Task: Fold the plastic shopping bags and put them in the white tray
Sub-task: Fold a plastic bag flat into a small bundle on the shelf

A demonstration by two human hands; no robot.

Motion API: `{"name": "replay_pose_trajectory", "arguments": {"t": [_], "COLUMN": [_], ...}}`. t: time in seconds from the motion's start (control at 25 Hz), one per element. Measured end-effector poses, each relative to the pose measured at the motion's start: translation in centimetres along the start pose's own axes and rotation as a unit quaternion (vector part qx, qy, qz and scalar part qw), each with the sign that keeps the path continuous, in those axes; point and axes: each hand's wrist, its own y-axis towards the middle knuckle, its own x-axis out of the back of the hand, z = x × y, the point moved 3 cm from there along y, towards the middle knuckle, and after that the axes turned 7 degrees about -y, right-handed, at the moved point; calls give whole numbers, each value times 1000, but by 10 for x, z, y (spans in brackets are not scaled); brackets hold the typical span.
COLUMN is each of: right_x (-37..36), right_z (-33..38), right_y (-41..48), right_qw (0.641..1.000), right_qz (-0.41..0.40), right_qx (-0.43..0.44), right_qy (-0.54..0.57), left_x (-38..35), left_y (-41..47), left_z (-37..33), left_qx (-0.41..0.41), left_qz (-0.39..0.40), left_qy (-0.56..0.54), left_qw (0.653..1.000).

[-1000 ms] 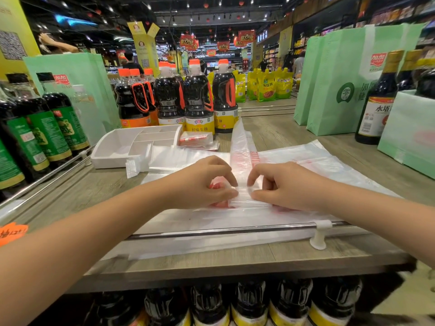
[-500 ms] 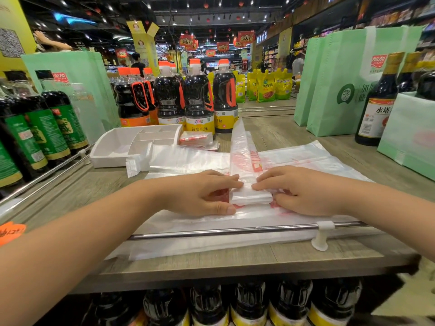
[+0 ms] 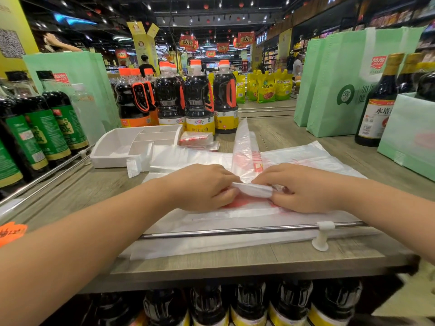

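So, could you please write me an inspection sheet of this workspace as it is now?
Surface: wooden shelf top with a metal rail along its near edge.
Job's things: plastic bag partly folded, lying on flat bags; white tray at far left; folded bags beside the tray, not in it.
Clutter: soy sauce bottles, green tote bags.
Hands: left hand and right hand both pinch the bag's folded end.
Cables: nothing seen.
Surroundings: supermarket aisles, people far behind.

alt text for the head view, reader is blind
The left hand and right hand pinch a half-folded bag on a wooden shelf. A white tray sits behind on the left, with dark bottles beyond.
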Motion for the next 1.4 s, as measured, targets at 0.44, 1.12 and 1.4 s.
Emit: {"name": "replay_pose_trajectory", "arguments": {"t": [0.44,1.12,1.4], "right_x": [5,4,8], "right_z": [9,0,13], "right_y": [-5,6,-10], "right_qw": [996,938,981], "right_qz": [6,-42,13], "right_qx": [3,-152,-23], "right_qy": [84,308,193], "left_x": [-8,-11,-10], "left_y": [3,1,-9], "left_z": [15,18,8], "left_qx": [-21,105,-67], "left_qz": [-107,-62,-80], "left_qy": [-158,-421,-206], "left_qw": [981,899,973]}}
